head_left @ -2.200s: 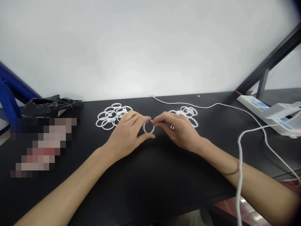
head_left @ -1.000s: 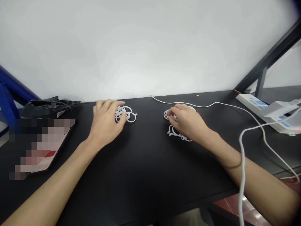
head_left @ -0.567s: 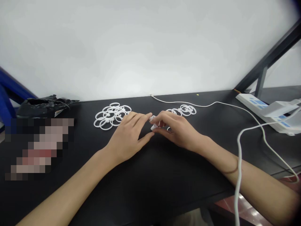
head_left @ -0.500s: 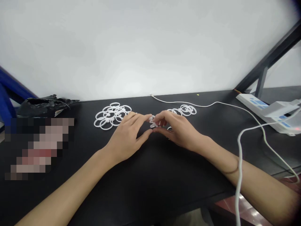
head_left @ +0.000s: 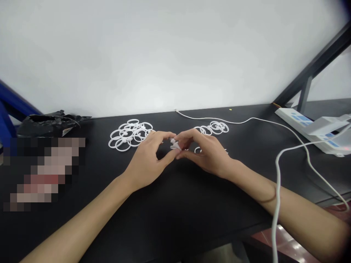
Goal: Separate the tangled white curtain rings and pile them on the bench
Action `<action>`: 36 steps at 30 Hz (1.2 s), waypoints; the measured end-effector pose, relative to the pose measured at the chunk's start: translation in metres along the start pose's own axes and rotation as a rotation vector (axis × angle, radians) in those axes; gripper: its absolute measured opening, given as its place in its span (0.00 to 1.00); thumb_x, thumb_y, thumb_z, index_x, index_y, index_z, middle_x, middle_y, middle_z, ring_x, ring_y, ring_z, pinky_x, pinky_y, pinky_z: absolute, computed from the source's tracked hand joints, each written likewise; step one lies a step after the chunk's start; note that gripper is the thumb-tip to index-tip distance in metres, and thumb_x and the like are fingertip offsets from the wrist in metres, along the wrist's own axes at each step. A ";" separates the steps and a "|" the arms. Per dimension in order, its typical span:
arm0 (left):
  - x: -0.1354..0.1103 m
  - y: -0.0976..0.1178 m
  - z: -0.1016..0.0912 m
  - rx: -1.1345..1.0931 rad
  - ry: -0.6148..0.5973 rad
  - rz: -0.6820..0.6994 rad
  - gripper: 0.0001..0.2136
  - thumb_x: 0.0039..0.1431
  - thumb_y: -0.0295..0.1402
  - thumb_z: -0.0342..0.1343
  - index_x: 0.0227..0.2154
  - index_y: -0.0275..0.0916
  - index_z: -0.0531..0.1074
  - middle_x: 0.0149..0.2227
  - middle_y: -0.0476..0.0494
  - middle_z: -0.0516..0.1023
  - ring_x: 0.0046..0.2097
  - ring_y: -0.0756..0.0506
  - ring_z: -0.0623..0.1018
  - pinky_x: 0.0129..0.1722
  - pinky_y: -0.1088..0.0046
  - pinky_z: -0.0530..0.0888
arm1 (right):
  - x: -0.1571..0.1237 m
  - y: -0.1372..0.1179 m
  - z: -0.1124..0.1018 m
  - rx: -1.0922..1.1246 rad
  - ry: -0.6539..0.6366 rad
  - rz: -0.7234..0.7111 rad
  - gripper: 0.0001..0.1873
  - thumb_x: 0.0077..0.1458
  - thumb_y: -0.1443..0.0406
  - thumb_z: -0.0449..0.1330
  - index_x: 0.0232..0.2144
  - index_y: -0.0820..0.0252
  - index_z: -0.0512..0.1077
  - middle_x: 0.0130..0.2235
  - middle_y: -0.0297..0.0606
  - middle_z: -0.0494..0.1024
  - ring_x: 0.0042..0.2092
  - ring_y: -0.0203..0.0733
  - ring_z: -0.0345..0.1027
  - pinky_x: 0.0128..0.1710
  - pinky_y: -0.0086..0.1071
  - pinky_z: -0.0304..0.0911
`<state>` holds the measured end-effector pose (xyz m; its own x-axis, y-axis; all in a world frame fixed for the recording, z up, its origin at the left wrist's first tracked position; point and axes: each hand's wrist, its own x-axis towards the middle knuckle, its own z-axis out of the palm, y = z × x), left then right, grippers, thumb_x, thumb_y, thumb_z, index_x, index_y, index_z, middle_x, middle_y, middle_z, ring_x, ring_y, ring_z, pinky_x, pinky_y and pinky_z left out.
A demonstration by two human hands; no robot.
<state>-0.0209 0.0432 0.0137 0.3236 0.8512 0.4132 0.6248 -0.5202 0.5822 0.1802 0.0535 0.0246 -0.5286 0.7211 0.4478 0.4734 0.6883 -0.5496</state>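
My left hand (head_left: 149, 157) and my right hand (head_left: 203, 151) meet at the middle of the black table (head_left: 170, 204). Together their fingertips pinch a small white plastic ring (head_left: 174, 145), which is mostly hidden between the fingers. A pile of white closed rings (head_left: 128, 133) lies behind my left hand. A smaller pile of white rings (head_left: 214, 128) lies behind my right hand, with one or two loose pieces (head_left: 197, 149) beside its fingers.
A white cable (head_left: 276, 171) runs from the table's back edge across to the right and hangs over the front. A white power strip (head_left: 309, 129) sits at the far right. A crumpled black bag (head_left: 46, 124) lies at the back left, beside a blurred-out flat object (head_left: 44, 171).
A second ago the hands were apart, each on its own pile. They have come back together at the centre and now pinch a ring between them, the fingers curling tighter.
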 end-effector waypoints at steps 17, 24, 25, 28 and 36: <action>0.005 0.002 -0.005 0.017 0.104 -0.104 0.09 0.64 0.36 0.52 0.35 0.42 0.78 0.32 0.52 0.82 0.30 0.50 0.77 0.34 0.76 0.72 | 0.003 0.008 0.004 -0.151 -0.140 -0.061 0.10 0.58 0.60 0.63 0.39 0.60 0.72 0.38 0.40 0.76 0.40 0.41 0.68 0.42 0.34 0.64; 0.004 0.001 -0.002 0.015 0.111 -0.089 0.10 0.64 0.37 0.52 0.37 0.43 0.78 0.35 0.51 0.83 0.32 0.48 0.78 0.34 0.75 0.73 | 0.003 0.007 0.008 -0.105 -0.090 -0.088 0.06 0.61 0.64 0.60 0.33 0.61 0.73 0.32 0.36 0.76 0.34 0.36 0.67 0.36 0.30 0.62; 0.004 0.000 -0.002 0.016 0.117 -0.088 0.10 0.64 0.37 0.53 0.37 0.43 0.78 0.35 0.51 0.83 0.33 0.48 0.78 0.34 0.75 0.73 | 0.003 0.006 0.008 -0.087 -0.074 -0.063 0.05 0.61 0.64 0.60 0.33 0.60 0.74 0.31 0.35 0.76 0.32 0.35 0.67 0.35 0.29 0.61; 0.004 -0.003 -0.003 0.009 0.138 -0.115 0.09 0.64 0.38 0.54 0.38 0.44 0.78 0.37 0.51 0.83 0.35 0.48 0.79 0.35 0.75 0.73 | 0.005 0.002 0.006 -0.011 -0.011 0.065 0.04 0.59 0.65 0.62 0.32 0.59 0.74 0.29 0.31 0.77 0.29 0.32 0.67 0.31 0.27 0.61; 0.008 -0.005 -0.008 -0.041 0.143 -0.205 0.09 0.65 0.38 0.52 0.34 0.43 0.75 0.36 0.51 0.83 0.40 0.46 0.80 0.36 0.73 0.73 | 0.005 -0.001 0.007 0.293 0.148 0.289 0.09 0.59 0.60 0.62 0.31 0.59 0.73 0.28 0.33 0.81 0.30 0.35 0.75 0.33 0.29 0.68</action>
<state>-0.0266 0.0519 0.0198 0.0881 0.9221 0.3767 0.6366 -0.3430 0.6907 0.1720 0.0555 0.0223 -0.2867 0.8991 0.3309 0.3562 0.4207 -0.8344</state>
